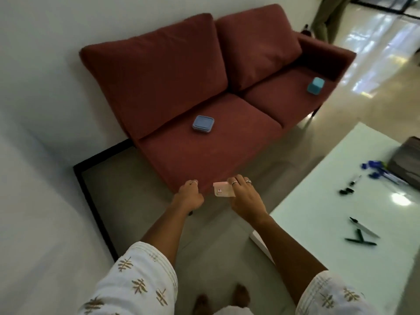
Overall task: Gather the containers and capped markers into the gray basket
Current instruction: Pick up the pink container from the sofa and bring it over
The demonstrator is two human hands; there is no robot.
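A flat blue lidded container [203,124] lies on the left seat of the red sofa [204,155]. On the right seat stands a taller light-blue container [315,85]. My right hand [245,196] holds a small pinkish container [223,189] above the sofa's front edge. My left hand [189,196] hangs beside it with curled fingers, and nothing shows in it. On the white table [329,201] at the right lie blue markers [384,172] and dark markers [361,233], some with loose caps. The gray basket [406,162] is partly cut off at the right edge.
A black frame [95,201] lies on the floor left of the sofa. A white wall fills the left. My feet [220,298] stand on the tiled floor between sofa and table. A person's legs [327,17] stand at the far right behind the sofa.
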